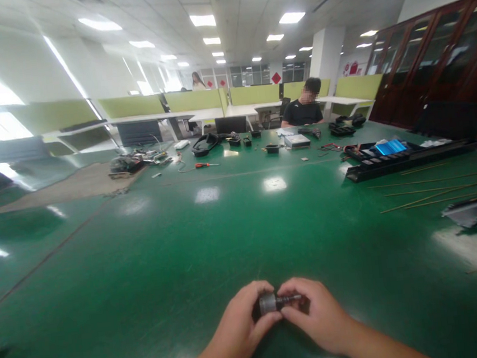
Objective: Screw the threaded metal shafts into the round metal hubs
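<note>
Metal part (268, 304): between the two hands, at the near side of the green counter (185, 235); it lies roughly level, wide grey cylinder to the left, narrow stepped shaft to the right. Whether it touches the surface, I cannot tell.
Left hand (246, 319): grip grasping the wide cylinder, thumb on the near side, fingers on the far side.
Right hand (319, 312): grip grasping the shaft, its thumb just beside the left thumb.
Screwdriver (202, 165): well beyond the hands, orange handle, blade pointing right.
Long black housing (383, 169): on the right, with a blue packet (391, 147) in it; print on the packet too small to read.
Thin rods (426, 200): loosely scattered nearer than the housing.
Person in a black shirt (303, 113): across the counter; small chest mark illegible.
Red diamond (276, 78): in the background, too distant to read.
</note>
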